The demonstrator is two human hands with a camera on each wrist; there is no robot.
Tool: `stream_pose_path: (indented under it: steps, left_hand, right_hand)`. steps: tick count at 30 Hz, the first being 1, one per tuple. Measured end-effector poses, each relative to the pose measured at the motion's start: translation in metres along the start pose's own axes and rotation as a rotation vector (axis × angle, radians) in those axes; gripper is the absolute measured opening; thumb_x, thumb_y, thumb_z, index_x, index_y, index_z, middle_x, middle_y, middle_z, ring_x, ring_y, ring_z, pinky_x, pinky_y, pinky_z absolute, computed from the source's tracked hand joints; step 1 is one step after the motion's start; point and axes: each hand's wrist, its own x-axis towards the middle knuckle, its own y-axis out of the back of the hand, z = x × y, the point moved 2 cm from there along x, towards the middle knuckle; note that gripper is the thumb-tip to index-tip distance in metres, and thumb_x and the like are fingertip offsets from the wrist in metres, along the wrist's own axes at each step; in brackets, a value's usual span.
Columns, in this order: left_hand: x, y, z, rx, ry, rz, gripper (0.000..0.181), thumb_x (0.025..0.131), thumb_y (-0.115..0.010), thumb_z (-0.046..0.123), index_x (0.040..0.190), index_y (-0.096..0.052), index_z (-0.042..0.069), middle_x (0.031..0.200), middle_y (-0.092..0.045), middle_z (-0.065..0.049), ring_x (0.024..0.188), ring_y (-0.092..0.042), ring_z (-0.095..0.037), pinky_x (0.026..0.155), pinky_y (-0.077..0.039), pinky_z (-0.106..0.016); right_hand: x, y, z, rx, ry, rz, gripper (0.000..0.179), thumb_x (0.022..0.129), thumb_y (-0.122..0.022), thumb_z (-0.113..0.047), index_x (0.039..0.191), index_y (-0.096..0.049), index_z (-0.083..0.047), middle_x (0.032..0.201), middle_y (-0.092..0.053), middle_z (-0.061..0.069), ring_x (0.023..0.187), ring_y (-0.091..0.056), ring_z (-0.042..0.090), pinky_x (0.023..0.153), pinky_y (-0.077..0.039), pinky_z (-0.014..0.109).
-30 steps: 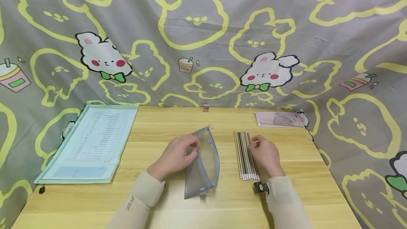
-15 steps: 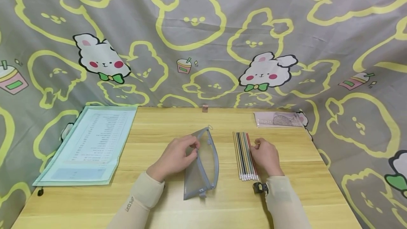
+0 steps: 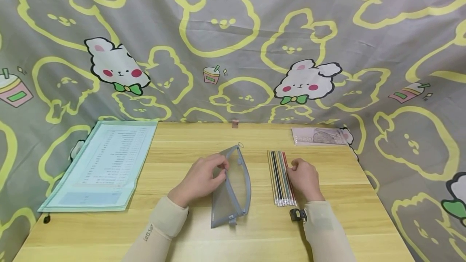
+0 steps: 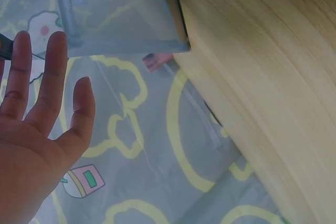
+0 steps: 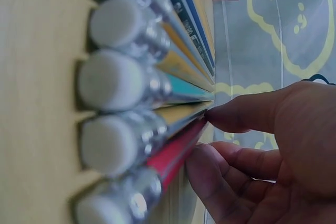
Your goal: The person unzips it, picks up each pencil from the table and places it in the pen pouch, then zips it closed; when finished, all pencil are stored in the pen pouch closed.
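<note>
A grey zip pouch (image 3: 221,207) of see-through mesh lies at mid-table with its zipped side spread apart. My left hand (image 3: 198,179) pinches the near edge of that mouth between thumb and forefinger; the left wrist view shows the other fingers (image 4: 54,77) loosely extended beside the mesh. To the right of the pouch is a row of several pencils (image 3: 278,181), their white erasers toward me. At the row's right end my right hand (image 3: 306,177) has thumb and forefinger on either side of a red pencil (image 5: 173,153), pinching it partway along its shaft.
A light-green document folder (image 3: 98,165) with a printed sheet lies on the left of the table. A clear packet of rulers (image 3: 320,136) is at the back right. Patterned curtain (image 3: 233,51) hangs behind the table, with a small pinkish piece (image 3: 235,123) at its foot.
My right fingers have shifted very slightly at the red pencil. The left hand and the pouch keep their places.
</note>
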Motion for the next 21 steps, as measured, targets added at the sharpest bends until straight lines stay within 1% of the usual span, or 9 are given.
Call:
stream_pose_path:
  steps: [4,6,9,11,13,15,18,21]
  left_hand:
    - [0.0,0.0001,0.001,-0.002,-0.002,0.0,0.014,0.094,-0.066,0.007,0.1,-0.067,0.02,0.105,-0.075,0.005,0.099,-0.073,-0.011,0.082,-0.057,-0.032]
    - [0.0,0.0,0.0013,-0.001,-0.006,0.001,0.014,0.094,-0.067,0.007,0.1,-0.068,0.02,0.105,-0.075,0.006,0.098,-0.073,-0.011,0.083,-0.058,-0.033]
    - [0.0009,0.0012,0.0032,0.004,-0.014,0.007,0.015,0.093,-0.067,0.007,0.101,-0.068,0.02,0.104,-0.074,0.006,0.098,-0.073,-0.011,0.084,-0.058,-0.034]
    - [0.0011,0.0019,0.0042,0.007,-0.016,0.009,0.015,0.093,-0.068,0.006,0.1,-0.068,0.02,0.104,-0.074,0.007,0.098,-0.073,-0.011,0.085,-0.058,-0.034]
    - [0.0013,0.0025,0.0055,0.006,-0.018,0.013,0.016,0.092,-0.068,0.006,0.1,-0.068,0.02,0.104,-0.074,0.007,0.098,-0.073,-0.011,0.084,-0.059,-0.035]
    - [0.0015,0.0028,0.0064,0.007,-0.019,0.019,0.016,0.092,-0.069,0.006,0.1,-0.068,0.02,0.103,-0.074,0.007,0.097,-0.073,-0.011,0.084,-0.059,-0.036]
    - [0.0012,0.0029,0.0073,0.014,-0.019,0.015,0.015,0.092,-0.069,0.006,0.099,-0.068,0.019,0.103,-0.074,0.007,0.096,-0.072,-0.011,0.084,-0.058,-0.036]
    - [0.0004,0.0039,0.0077,0.018,-0.021,-0.001,0.015,0.092,-0.069,0.006,0.099,-0.067,0.019,0.104,-0.075,0.005,0.097,-0.072,-0.012,0.083,-0.058,-0.035]
  right_hand:
    - [-0.0006,-0.0003,0.0001,-0.003,-0.009,-0.005,0.04,0.095,-0.067,-0.016,0.129,-0.066,0.007,0.106,-0.074,0.018,0.096,-0.069,0.036,0.094,-0.054,0.059]
    - [-0.0009,-0.0003,0.0001,-0.019,-0.012,-0.007,0.036,0.094,-0.068,-0.016,0.123,-0.069,0.006,0.107,-0.075,0.02,0.095,-0.07,0.037,0.091,-0.055,0.059]
    - [-0.0016,0.0022,-0.0018,-0.05,-0.012,-0.011,0.023,0.091,-0.07,-0.017,0.103,-0.074,0.003,0.099,-0.076,0.02,0.087,-0.07,0.037,0.083,-0.057,0.057]
    - [-0.002,0.0033,-0.0024,-0.076,-0.017,-0.015,0.018,0.089,-0.072,-0.02,0.087,-0.072,-0.002,0.088,-0.075,0.017,0.078,-0.069,0.034,0.073,-0.057,0.051]
    - [-0.0024,0.0038,-0.0027,-0.088,-0.029,-0.017,0.023,0.088,-0.075,-0.022,0.073,-0.067,-0.006,0.075,-0.071,0.011,0.068,-0.064,0.029,0.064,-0.053,0.045]
    - [-0.0023,0.0036,-0.0022,-0.096,-0.037,-0.012,0.03,0.087,-0.076,-0.024,0.065,-0.062,-0.01,0.066,-0.065,0.006,0.062,-0.06,0.026,0.059,-0.048,0.039]
    - [-0.0038,0.0037,-0.0013,-0.086,-0.049,-0.011,0.036,0.088,-0.076,-0.025,0.06,-0.057,-0.012,0.059,-0.061,0.004,0.058,-0.057,0.025,0.059,-0.044,0.037]
    - [-0.0057,0.0058,-0.001,-0.085,-0.049,-0.022,0.036,0.089,-0.074,-0.024,0.058,-0.057,-0.014,0.058,-0.06,0.002,0.059,-0.056,0.023,0.06,-0.044,0.036]
